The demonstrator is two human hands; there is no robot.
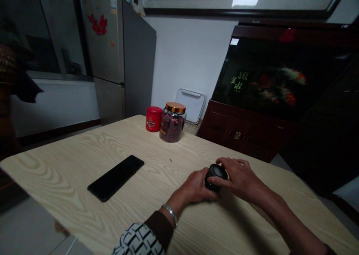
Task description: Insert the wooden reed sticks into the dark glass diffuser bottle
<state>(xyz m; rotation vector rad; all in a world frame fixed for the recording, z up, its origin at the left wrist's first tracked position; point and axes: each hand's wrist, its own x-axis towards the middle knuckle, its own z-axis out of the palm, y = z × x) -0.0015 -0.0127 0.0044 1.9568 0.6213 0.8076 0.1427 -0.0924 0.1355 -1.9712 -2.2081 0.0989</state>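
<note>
Both of my hands are on a small black round container [217,171] near the right side of the wooden table [157,180]. My left hand [198,186] wraps round its lower side. From the right, my right hand [239,176] grips its top, thumb across the near edge and fingers behind. The top looks like a lid, and it sits on the body. Much of the body is hidden by my hands, so I cannot tell what kind of container it is.
A black phone [116,178] lies on the table to the left. At the far edge stand a red canister [153,119] and a glass jar [171,127] of dried flowers with a copper-coloured lid. Beyond are a fridge [105,53] and a fish tank [269,79].
</note>
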